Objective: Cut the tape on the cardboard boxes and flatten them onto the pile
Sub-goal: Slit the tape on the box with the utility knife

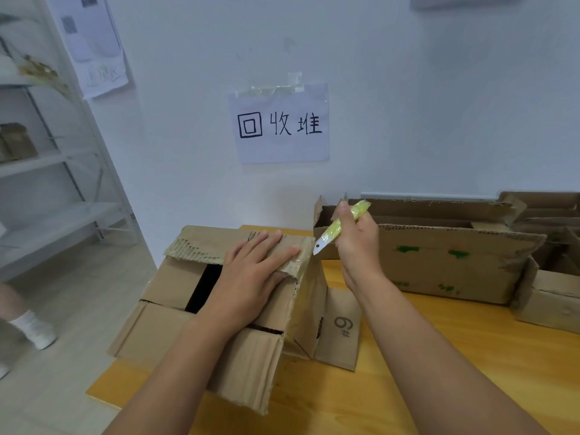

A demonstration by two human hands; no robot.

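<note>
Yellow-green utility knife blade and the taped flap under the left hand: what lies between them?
Head view: nothing. The yellow-green utility knife in the right hand has its blade tip next to the taped brown cardboard flap; only wall and tabletop show behind.

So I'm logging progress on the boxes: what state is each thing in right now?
Near box: flaps open, tape still on far edge.
Left hand: flat, pressing the taped flap.
Right hand: gripping the knife.
Knife: blade out, at the box corner.
Long box: top open, unflattened.
</note>
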